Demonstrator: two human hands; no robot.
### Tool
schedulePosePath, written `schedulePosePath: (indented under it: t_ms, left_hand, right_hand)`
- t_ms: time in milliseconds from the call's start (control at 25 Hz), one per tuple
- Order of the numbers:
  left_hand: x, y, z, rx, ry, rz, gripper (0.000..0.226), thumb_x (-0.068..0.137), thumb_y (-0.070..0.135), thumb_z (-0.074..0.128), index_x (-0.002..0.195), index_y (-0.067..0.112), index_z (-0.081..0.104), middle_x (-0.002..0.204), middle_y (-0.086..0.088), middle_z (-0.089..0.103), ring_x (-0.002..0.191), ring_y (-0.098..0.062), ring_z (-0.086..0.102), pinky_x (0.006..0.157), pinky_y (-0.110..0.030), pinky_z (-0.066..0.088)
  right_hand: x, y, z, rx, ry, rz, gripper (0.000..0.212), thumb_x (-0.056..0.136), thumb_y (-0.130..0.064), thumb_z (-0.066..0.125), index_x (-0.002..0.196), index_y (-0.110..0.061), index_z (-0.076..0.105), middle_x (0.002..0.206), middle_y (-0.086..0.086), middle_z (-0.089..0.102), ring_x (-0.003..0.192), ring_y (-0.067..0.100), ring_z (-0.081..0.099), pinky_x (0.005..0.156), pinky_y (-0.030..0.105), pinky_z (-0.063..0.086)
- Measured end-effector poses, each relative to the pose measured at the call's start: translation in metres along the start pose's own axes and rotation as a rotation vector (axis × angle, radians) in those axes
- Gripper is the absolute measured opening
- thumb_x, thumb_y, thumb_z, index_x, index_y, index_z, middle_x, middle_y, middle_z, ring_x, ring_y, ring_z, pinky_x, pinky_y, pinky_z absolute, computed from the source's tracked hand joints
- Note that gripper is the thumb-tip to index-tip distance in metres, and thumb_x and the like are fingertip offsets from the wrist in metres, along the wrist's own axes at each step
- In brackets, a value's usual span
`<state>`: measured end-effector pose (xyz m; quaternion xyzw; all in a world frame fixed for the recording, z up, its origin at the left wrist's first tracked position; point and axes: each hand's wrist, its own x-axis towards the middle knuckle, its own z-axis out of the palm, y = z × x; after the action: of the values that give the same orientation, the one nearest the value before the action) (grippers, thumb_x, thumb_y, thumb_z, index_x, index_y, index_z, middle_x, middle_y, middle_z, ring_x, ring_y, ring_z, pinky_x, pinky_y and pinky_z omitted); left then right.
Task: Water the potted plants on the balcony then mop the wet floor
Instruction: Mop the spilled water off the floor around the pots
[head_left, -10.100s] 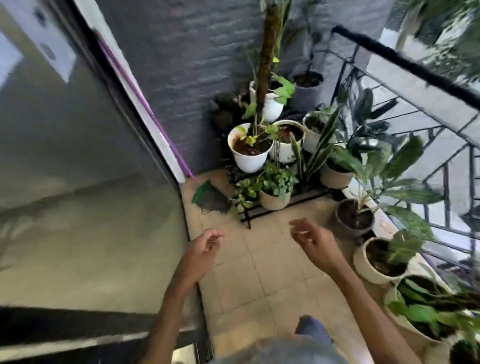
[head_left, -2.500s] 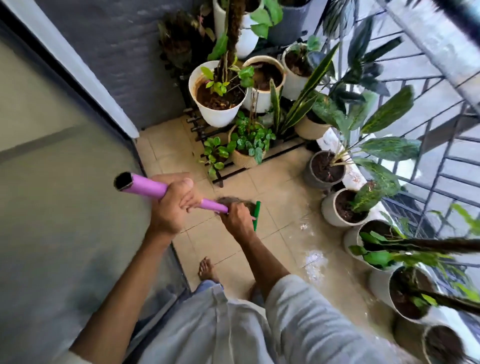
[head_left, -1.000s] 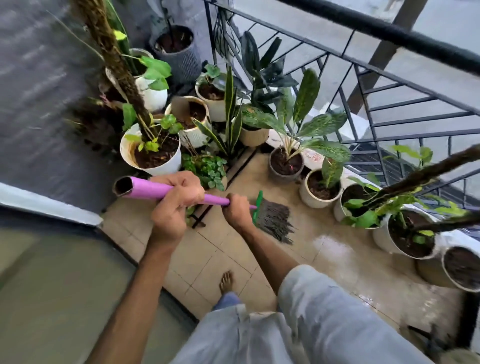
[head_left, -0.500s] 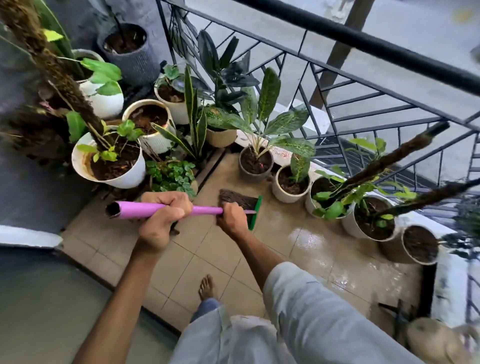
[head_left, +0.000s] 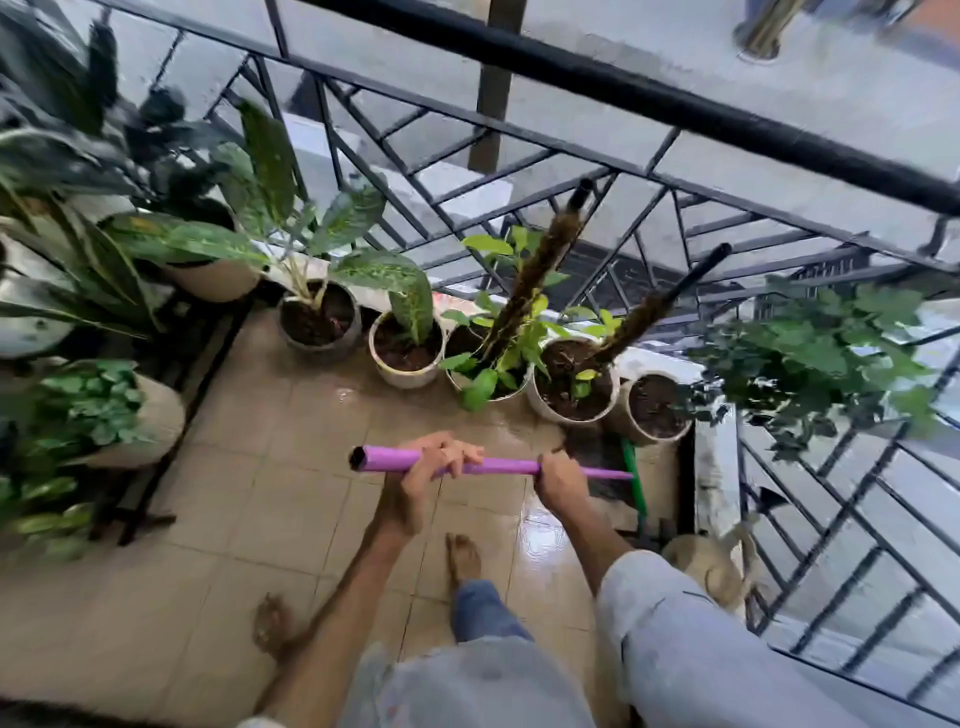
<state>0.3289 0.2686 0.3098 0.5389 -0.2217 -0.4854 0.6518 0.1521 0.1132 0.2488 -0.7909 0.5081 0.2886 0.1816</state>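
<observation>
On a tiled balcony floor (head_left: 291, 499) glistening with water, a barefoot person works a mop with a purple tubular handle (head_left: 498, 464) and a green plastic head bar (head_left: 637, 491). Both hands curl round the handle: the left hand (head_left: 426, 473) grips near the open upper end, the right hand (head_left: 558, 475) grips lower down, nearer the head. The handle's long axis runs from about nine o'clock to three o'clock across the view, so the dark mop strands (head_left: 597, 457) lie at three o'clock from the right hand, on the floor just beside a white ceramic pot of bare soil (head_left: 655, 410).

A row of round potted plants (head_left: 410, 353) stands at twelve o'clock from the hands, between them and the black metal railing (head_left: 613, 83). Shiny wet tiles (head_left: 540, 535) show at six o'clock from the right hand, near a bare foot (head_left: 464, 558).

Any next stroke looks likely to be a pull back toward six o'clock, led by the nearer right hand. Pots crowd the mop head at twelve o'clock; a low wall (head_left: 717, 478) at three o'clock and a pale, blurred object (head_left: 706, 566) at five o'clock hem it in.
</observation>
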Motion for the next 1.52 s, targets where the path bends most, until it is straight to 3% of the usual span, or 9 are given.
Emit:
schedulePosePath:
  t_ms: [120,240,520,680,880,1000,1200,1400,1520]
  left_hand:
    - [0.024,-0.006,0.066,0.007,-0.038,-0.047,0.027,0.089,0.01,0.05,0.067,-0.005,0.052,0.089,-0.035,0.074,0.111,-0.046,0.074,0.102,-0.048,0.054]
    - [0.034,0.012,0.107,0.068,-0.057,-0.042,0.031,0.086,0.028,0.062,0.062,0.01,0.056,0.08,-0.011,0.076,0.105,-0.04,0.076,0.097,-0.04,0.057]
    - [-0.001,0.077,0.059,0.447,-0.277,0.062,0.01,0.09,0.025,0.085,0.094,0.026,0.076,0.108,0.0,0.08,0.108,-0.023,0.077,0.09,-0.032,0.063]
    - [-0.054,0.105,-0.013,0.537,0.181,0.207,0.017,0.083,0.038,0.091,0.084,0.026,0.079,0.092,0.009,0.082,0.087,-0.004,0.078,0.079,-0.01,0.056]
    - [-0.145,0.158,-0.136,0.774,0.792,0.449,0.012,0.094,0.051,0.079,0.088,0.04,0.079,0.085,0.027,0.078,0.066,0.001,0.074,0.069,-0.022,0.059]
    - [-0.206,0.195,-0.195,0.925,0.906,0.567,0.014,0.095,0.048,0.08,0.089,0.059,0.074,0.087,0.041,0.073,0.068,0.008,0.072,0.069,-0.02,0.057]
    - [-0.288,0.248,-0.265,0.929,1.085,0.555,0.017,0.092,0.055,0.08,0.078,0.054,0.07,0.081,0.043,0.071,0.067,0.011,0.069,0.068,-0.007,0.049]
    - [-0.315,0.279,-0.321,0.649,0.793,0.383,0.026,0.092,0.049,0.081,0.1,0.025,0.082,0.094,0.007,0.082,0.085,-0.014,0.078,0.076,-0.025,0.063]
    - [-0.291,0.263,-0.358,0.645,0.818,0.254,0.018,0.101,0.029,0.075,0.093,0.017,0.085,0.091,0.0,0.084,0.084,-0.018,0.079,0.078,-0.032,0.066]
  right_hand:
    - [0.002,0.07,-0.009,0.034,0.048,0.103,0.036,0.115,-0.02,0.035,0.141,-0.008,0.058,0.143,0.012,0.061,0.133,0.027,0.059,0.112,0.038,0.043]
    - [0.002,0.093,-0.019,0.188,0.107,0.175,0.031,0.112,-0.016,0.043,0.137,-0.002,0.055,0.14,0.016,0.062,0.13,0.028,0.061,0.106,0.038,0.043]
    - [-0.007,0.056,-0.017,0.37,0.142,0.107,0.032,0.108,-0.013,0.051,0.13,0.002,0.068,0.133,0.02,0.069,0.127,0.034,0.061,0.104,0.04,0.037]
    - [-0.026,-0.038,-0.007,0.426,-0.007,-0.112,0.031,0.106,-0.014,0.055,0.126,-0.003,0.075,0.13,0.02,0.07,0.129,0.033,0.059,0.102,0.038,0.04]
    - [-0.078,-0.218,0.017,0.507,-0.109,-0.376,0.033,0.099,-0.001,0.054,0.122,-0.003,0.077,0.123,0.022,0.073,0.123,0.035,0.063,0.101,0.038,0.047]
    - [-0.122,-0.329,0.04,0.504,-0.059,-0.447,0.034,0.1,-0.003,0.053,0.132,-0.002,0.067,0.128,0.022,0.069,0.126,0.035,0.06,0.103,0.038,0.042]
    - [-0.188,-0.493,0.055,0.382,-0.062,-0.637,0.037,0.106,-0.023,0.055,0.133,0.001,0.063,0.137,0.02,0.064,0.129,0.031,0.059,0.105,0.041,0.041]
    - [-0.209,-0.562,0.051,0.321,-0.041,-0.723,0.036,0.104,-0.02,0.058,0.133,-0.001,0.069,0.132,0.022,0.067,0.127,0.038,0.059,0.104,0.043,0.043]
    - [-0.201,-0.556,0.043,0.289,-0.025,-0.746,0.035,0.1,-0.018,0.062,0.13,-0.002,0.073,0.126,0.024,0.07,0.121,0.041,0.065,0.101,0.045,0.051]
